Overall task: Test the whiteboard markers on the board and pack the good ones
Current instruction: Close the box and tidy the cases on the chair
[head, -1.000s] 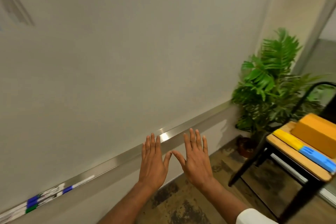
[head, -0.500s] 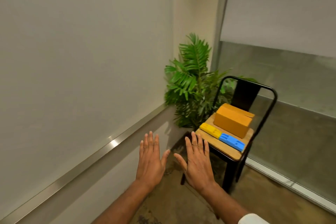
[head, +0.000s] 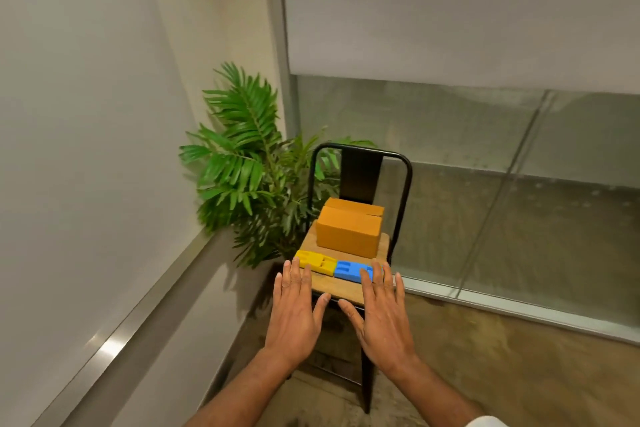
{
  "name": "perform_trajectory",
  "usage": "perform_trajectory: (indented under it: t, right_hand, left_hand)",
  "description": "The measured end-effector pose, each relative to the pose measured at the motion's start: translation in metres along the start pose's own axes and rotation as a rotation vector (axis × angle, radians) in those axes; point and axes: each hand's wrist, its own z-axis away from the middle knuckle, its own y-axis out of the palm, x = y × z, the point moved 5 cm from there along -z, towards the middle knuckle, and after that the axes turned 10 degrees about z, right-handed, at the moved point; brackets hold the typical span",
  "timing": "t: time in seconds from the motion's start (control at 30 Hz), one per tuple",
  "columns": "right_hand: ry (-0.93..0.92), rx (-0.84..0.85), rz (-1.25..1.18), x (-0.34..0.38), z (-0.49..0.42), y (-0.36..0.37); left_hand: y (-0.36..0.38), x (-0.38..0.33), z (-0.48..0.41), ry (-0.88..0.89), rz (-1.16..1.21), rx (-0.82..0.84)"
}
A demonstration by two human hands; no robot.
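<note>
**Facing the chair with both hands flat and empty**

Filling the left side, the whiteboard (head: 69, 114) runs away towards the corner, its metal ledge (head: 145, 305) bare in the stretch that shows; no marker is in view anywhere. A potted palm (head: 249, 177) stands in the corner just behind the chair (head: 360, 156).

The left hand (head: 294, 315) is spread with its fingers straight and holds nothing. Its fingertips reach the left end of a yellow plastic block (head: 315, 262); I cannot tell whether they touch it. That block lies end to end with a blue plastic block (head: 349, 270), and the row runs along the seat's front edge. Behind them, towards the seat's back edge, sits a closed cardboard box (head: 349, 232).

The right hand (head: 381, 319), equally flat and empty, overlaps the blue block's right end.

Each hand is about equally near the row. Nothing blocks it, though the box lies beyond it.
</note>
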Motion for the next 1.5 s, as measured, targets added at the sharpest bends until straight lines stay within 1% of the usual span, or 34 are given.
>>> perform_trajectory:
  t: [0.17, 0.3, 0.4, 0.57, 0.83, 0.93, 1.1, 1.33, 1.43, 1.5]
  right_hand:
    - [0.108, 0.056, 0.008, -0.018, -0.028, 0.021]
    - [0.156, 0.095, 0.019, -0.032, -0.048, 0.042]
    - [0.158, 0.134, 0.036, -0.046, -0.063, 0.062]
    - [0.119, 0.198, -0.005, -0.071, -0.094, 0.104]
    - [0.059, 0.281, -0.089, -0.108, -0.127, 0.166]
    - [0.044, 0.322, -0.132, -0.117, -0.137, 0.183]
    - [0.005, 0.379, -0.180, -0.116, -0.148, 0.210]
    - [-0.050, 0.483, -0.193, -0.102, -0.157, 0.245]
    - [-0.080, 0.441, -0.184, -0.102, -0.158, 0.254]
    - [-0.100, 0.377, -0.182, -0.103, -0.156, 0.261]
  left_hand:
    - [0.030, 0.008, -0.049, 0.101, -0.001, 0.104]
    - [0.049, 0.014, -0.084, 0.157, -0.002, 0.140]
    - [0.068, 0.017, -0.104, 0.129, -0.016, 0.206]
    - [0.113, 0.026, -0.134, 0.064, -0.062, 0.278]
    - [0.184, 0.032, -0.163, -0.011, -0.047, 0.283]
    - [0.202, 0.035, -0.172, -0.040, -0.012, 0.252]
    - [0.224, 0.045, -0.181, -0.068, -0.016, 0.230]
    - [0.251, 0.065, -0.181, -0.103, -0.116, 0.235]
    - [0.257, 0.069, -0.183, -0.065, -0.090, 0.181]
    - [0.260, 0.071, -0.184, -0.046, -0.078, 0.131]
